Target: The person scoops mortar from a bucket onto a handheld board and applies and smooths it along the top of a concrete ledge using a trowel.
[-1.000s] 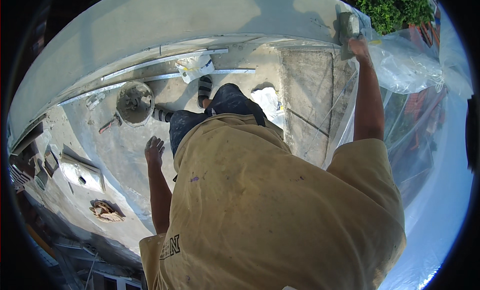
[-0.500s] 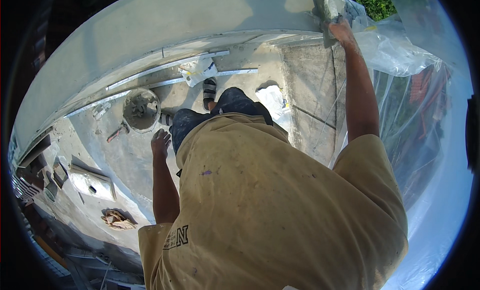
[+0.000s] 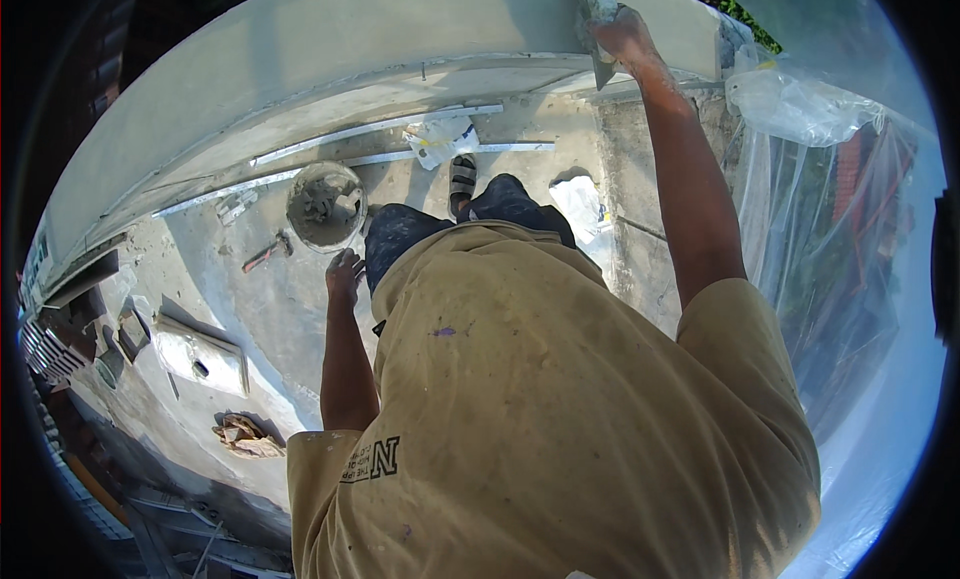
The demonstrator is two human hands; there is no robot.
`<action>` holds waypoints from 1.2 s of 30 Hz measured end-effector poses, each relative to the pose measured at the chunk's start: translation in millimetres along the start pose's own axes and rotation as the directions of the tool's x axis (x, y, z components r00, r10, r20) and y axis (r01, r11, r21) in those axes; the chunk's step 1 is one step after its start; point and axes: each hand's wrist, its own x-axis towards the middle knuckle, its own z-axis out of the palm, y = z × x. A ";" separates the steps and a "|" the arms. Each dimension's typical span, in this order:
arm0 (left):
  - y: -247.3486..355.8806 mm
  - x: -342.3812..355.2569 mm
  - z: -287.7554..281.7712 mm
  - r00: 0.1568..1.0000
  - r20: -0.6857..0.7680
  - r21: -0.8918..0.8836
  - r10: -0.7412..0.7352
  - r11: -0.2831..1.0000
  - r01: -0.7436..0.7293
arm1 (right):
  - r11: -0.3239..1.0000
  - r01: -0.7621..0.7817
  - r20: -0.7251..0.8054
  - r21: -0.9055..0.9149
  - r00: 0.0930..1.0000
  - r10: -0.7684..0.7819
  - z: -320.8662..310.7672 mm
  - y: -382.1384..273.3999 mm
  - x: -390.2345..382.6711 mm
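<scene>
My right hand (image 3: 628,41) is closed around a plastering trowel (image 3: 594,7) smeared with grey mortar. Its blade lies against or very close to the smooth grey wall (image 3: 400,37) at the far side, towards the right. My left hand (image 3: 344,271) hangs low beside my thigh, fingers loosely bent and a little apart, with no object visible in it. Just beyond it stands a round bucket (image 3: 292,211) holding wet grey mortar (image 3: 328,201). A small red-handled tool (image 3: 262,255) lies on the floor left of the bucket.
Long metal strips (image 3: 375,129) lie along the wall's foot, with a white bag (image 3: 440,141) across them. Another white bag (image 3: 578,205) is right of my legs. Clear plastic sheeting (image 3: 815,209) hangs at right. A pale package (image 3: 200,357) and crumpled brown paper (image 3: 246,436) lie left.
My right hand and the trowel have moved left along the wall. The view has shifted, so the floor things appear further right. My left hand still hangs by the bucket.
</scene>
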 end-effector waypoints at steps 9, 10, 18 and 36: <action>0.3 4.9 -110.6 0.997 -0.054 0.036 -0.063 0.997 0.065 | 0.989 0.116 0.177 -0.093 0.979 -0.098 61.4 -144.5 -37.5; 3.8 5.0 -122.7 0.995 -0.077 0.034 -0.066 0.997 0.068 | 0.978 0.156 0.154 -0.138 0.979 -0.135 57.1 -146.4 -40.6; 23.4 13.7 -174.7 0.987 -0.155 0.024 -0.038 0.999 0.042 | 0.883 0.291 0.101 -0.369 0.957 -0.273 142.7 -191.6 -110.1; -8.5 -20.2 -193.4 0.979 -0.178 -0.098 -0.102 0.992 0.085 | 0.955 0.068 0.049 -0.289 0.997 -0.056 70.1 -145.5 -25.6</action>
